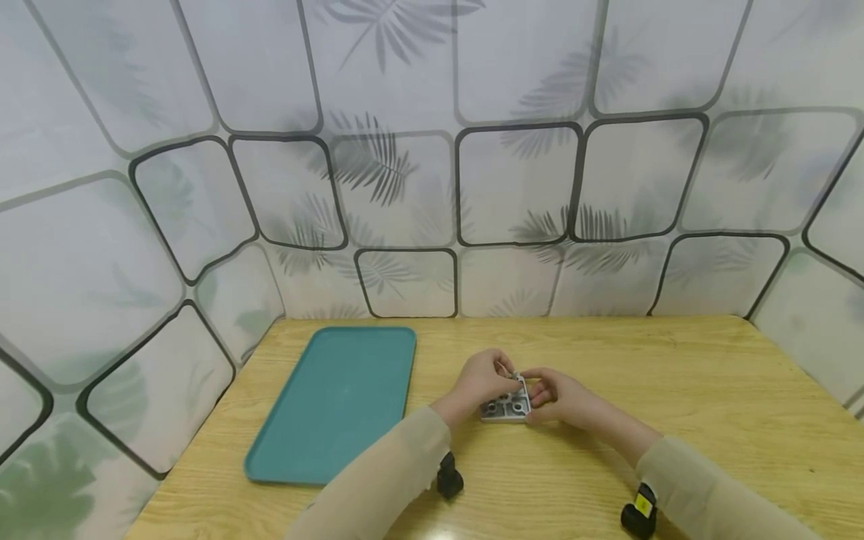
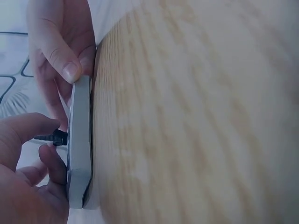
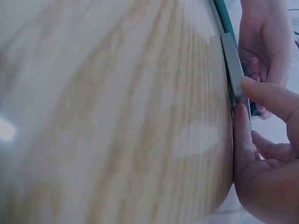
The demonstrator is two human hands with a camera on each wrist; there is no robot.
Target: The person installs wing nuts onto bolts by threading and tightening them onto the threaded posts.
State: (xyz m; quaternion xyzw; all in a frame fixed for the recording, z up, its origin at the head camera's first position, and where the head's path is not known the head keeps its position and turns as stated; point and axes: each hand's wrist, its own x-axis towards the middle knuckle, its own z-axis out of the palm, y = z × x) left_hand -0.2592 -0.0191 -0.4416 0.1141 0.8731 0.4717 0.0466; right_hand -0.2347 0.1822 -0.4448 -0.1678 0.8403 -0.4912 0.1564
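A shallow, light grey square plate point(image 1: 506, 409) with round sockets on its upper face lies on the wooden table. Over its far left part, my left hand point(image 1: 484, 379) has its fingers curled about a dark threaded screw point(image 2: 57, 137) that stands up from the plate. The left fingers partly hide the screw in the head view. My right hand point(image 1: 563, 397) holds the plate by its right side, the thumb at the near corner and the fingers along the edge. In the right wrist view a right fingertip and the thumb touch the plate's edge point(image 3: 233, 65).
A teal rectangular tray point(image 1: 337, 405) lies on the left of the wooden table point(image 1: 675, 390). Behind the table hangs a patterned curtain point(image 1: 405, 187). Each sleeve carries a small black device at the wrist.
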